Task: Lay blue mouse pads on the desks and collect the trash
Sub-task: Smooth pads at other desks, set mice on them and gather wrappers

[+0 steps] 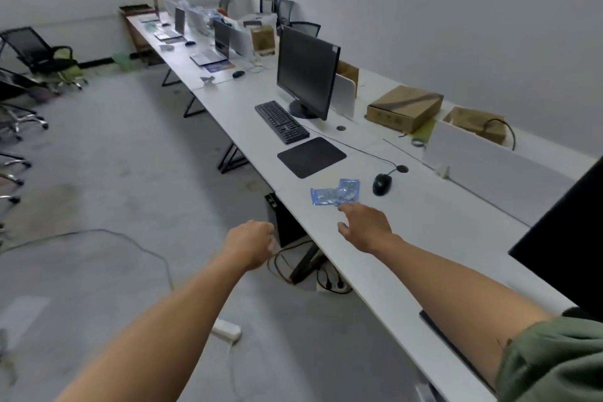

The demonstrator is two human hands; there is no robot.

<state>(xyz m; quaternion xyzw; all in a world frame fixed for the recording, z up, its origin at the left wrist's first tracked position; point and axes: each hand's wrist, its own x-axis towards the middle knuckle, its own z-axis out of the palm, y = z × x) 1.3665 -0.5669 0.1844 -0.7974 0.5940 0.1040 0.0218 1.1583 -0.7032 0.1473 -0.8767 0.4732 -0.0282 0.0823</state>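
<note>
The green sleeve (551, 359) leads to the right hand (365, 225), fingers spread, empty, just short of the blue wrapper (336, 194) near the desk's (424, 238) front edge. The left hand (253, 243) hangs loosely curled off that edge, empty.

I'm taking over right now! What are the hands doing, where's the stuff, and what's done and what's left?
Left hand: loosely curled, empty, off the desk edge.
Right hand: open, empty, fingertips just short of the blue plastic wrapper.
Wrapper lies flat on the white desk, between the black mouse pad and the mouse.
Done: no blue pad on this desk yet.
Left: pick up the wrapper, lay blue pads.
</note>
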